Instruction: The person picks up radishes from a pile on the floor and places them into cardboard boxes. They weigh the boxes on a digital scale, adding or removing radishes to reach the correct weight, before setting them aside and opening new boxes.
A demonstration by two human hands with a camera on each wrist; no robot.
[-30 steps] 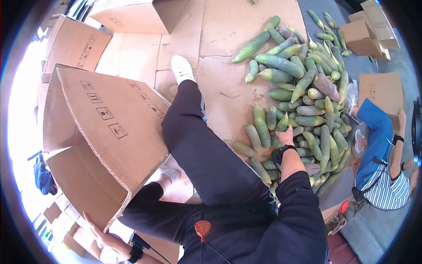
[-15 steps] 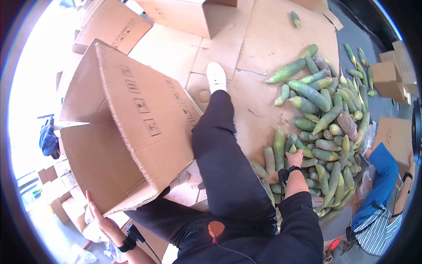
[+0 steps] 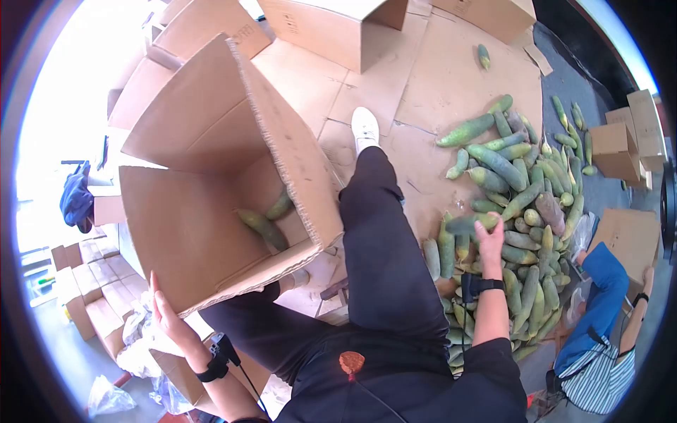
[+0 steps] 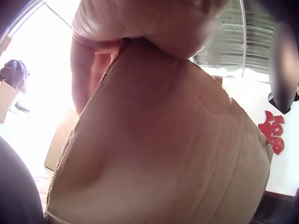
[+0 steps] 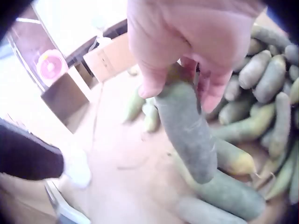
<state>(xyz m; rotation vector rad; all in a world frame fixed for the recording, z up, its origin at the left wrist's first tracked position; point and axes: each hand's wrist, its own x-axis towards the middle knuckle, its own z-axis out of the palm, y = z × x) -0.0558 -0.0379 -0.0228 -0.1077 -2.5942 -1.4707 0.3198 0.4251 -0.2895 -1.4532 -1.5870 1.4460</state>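
Note:
My right hand (image 3: 490,242) holds a green radish (image 3: 467,224) by one end, fingers and thumb around it, over the near edge of the pile. In the right wrist view the radish (image 5: 189,130) hangs from the grip, other radishes below it. A heap of green radishes (image 3: 525,190) spreads over the flattened cardboard. My left hand (image 3: 173,326) grips the edge of a tilted open cardboard box (image 3: 190,233), whose mouth faces me. The left wrist view shows its fingers (image 4: 83,74) bent over the flap. Inside the box lie two radishes (image 3: 262,230).
Other cardboard boxes (image 3: 317,28) stand beyond my white shoe (image 3: 364,127). At the right a person in a striped top (image 3: 599,370) sits by another box (image 3: 624,236). Stacked cartons (image 3: 92,282) and plastic bags (image 3: 109,398) are at the left. A lone radish (image 3: 484,56) lies farther off.
My right hand has taken a radish from the pile and lifted it. The box has tipped toward me, so its inside shows. The head view has shifted left.

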